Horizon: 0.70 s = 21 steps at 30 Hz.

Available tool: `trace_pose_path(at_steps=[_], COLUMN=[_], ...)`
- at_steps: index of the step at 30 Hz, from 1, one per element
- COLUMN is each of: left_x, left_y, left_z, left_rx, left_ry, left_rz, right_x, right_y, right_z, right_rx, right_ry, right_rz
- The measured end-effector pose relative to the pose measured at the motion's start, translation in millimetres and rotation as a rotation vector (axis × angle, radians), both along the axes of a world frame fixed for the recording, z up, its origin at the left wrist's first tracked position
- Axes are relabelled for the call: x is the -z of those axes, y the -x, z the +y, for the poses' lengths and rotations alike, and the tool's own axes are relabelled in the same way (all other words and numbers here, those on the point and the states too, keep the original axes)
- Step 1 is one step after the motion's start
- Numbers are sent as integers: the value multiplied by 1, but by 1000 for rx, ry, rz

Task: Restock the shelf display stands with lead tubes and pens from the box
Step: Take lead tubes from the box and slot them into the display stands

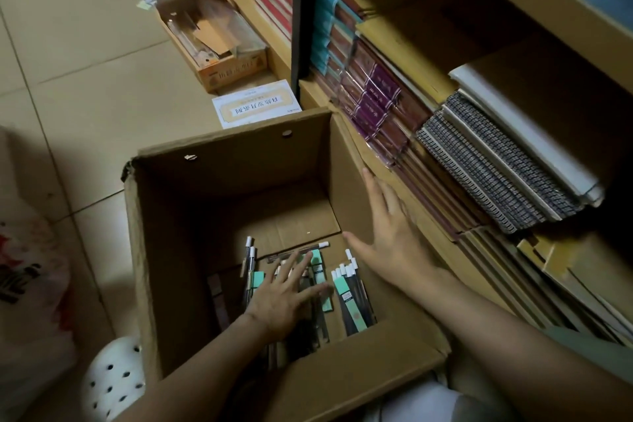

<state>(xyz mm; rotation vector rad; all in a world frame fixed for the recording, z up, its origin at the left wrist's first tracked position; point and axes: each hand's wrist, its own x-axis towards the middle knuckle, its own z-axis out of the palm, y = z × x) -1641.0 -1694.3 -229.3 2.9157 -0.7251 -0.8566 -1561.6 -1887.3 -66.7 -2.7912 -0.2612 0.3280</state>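
Beige tiled floor (85,55) under me, a wooden shelf (404,188) of stacked notebooks (496,168) to my right. An open corrugated cardboard box (164,250) sits on the floor against it. My left grip (284,295) is released, fingers splayed flat, reaching among the loose pens (251,260) and mint-labelled lead tubes (352,301) lying in the box bottom; too jumbled for me to count. My right grip (394,233) is released too, palm pressed on the box's right wall, just above the tubes. A white perforated stool (113,377) stands beside my left forearm.
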Motion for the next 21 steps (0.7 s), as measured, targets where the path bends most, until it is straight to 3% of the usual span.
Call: trace_pose_path(at_steps=[2,4,6,8,10,14,21], left_x=[-10,-20,-27,-29,-28,-24,-12], left_y=[12,20,26,30,33,34,20], left_z=[-6,-9,-9,-6,-3,-4,-20], left_rx=[-240,-479,-678,-877,-1033,-1116,-1114], left_ry=[110,225,333,446,532,588,579], left_rz=[11,30,32,58,120,137,-13], right_x=[-3,4,21,45,67,93,123], right_y=[5,15,31,42,41,35,32], right_z=[7,22,42,53,47,36,44], right_rx=[-147,-359,-397,-171,-21,-52,-65], right_ry=[152,87,41,100,210,417,425], right_rz=[-294,-455,-216,191,415,536,527])
